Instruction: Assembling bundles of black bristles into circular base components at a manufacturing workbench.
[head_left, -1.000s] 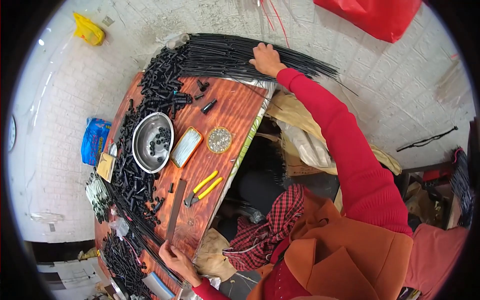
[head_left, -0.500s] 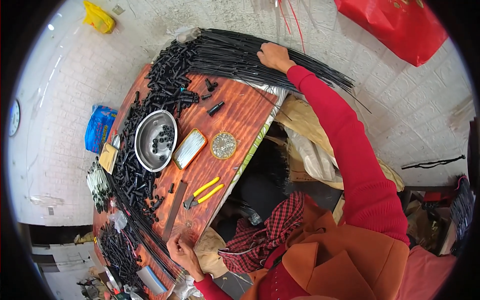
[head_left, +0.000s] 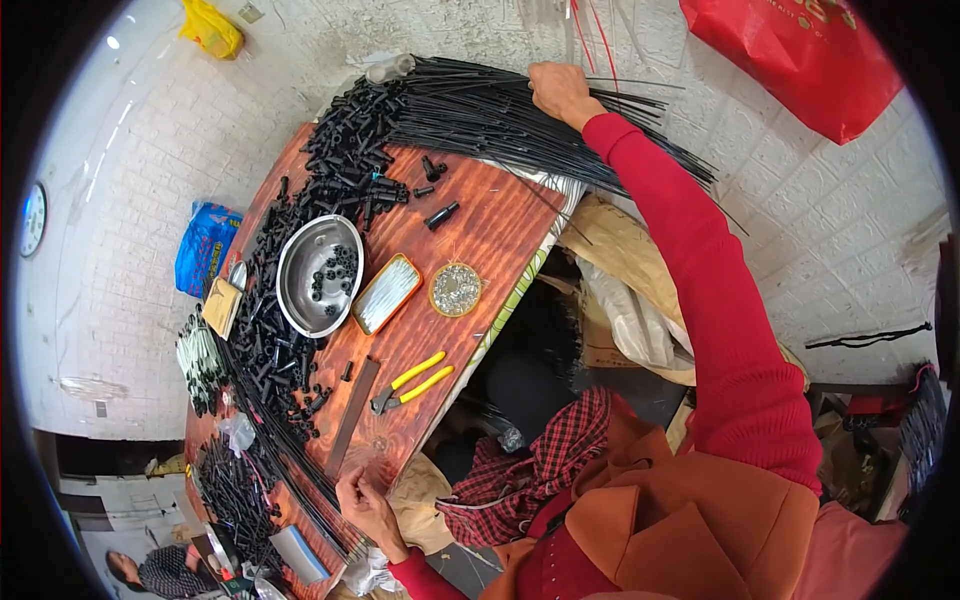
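A long wooden table (head_left: 500,230) runs away from the person, its far end and left side crowded, its near right edge bare and dropping off to bags and cloth below. At the far end a thick bundle of thin black rods (head_left: 480,105) lies across the table, its tips fanning out past the right edge into open air. The right hand (head_left: 562,92) is stretched far out, arm nearly straight in a red sleeve, palm down on top of the rods with fingers curled over them; how tight the hold is cannot be told. The left hand (head_left: 368,508) sits close to the body at the table's near end, fingers bent and pinched around the near ends of a second run of black rods (head_left: 290,450) that lies along the left side. Black tube pieces (head_left: 345,150) are heaped beside the far bundle and trail down the left edge. A metal bowl (head_left: 300,262), a flat tin (head_left: 387,293) and a round tin (head_left: 456,290) stand mid-table, apart from both hands. Yellow-handled pliers (head_left: 412,383) lie in the open stretch between the tins and the left hand.
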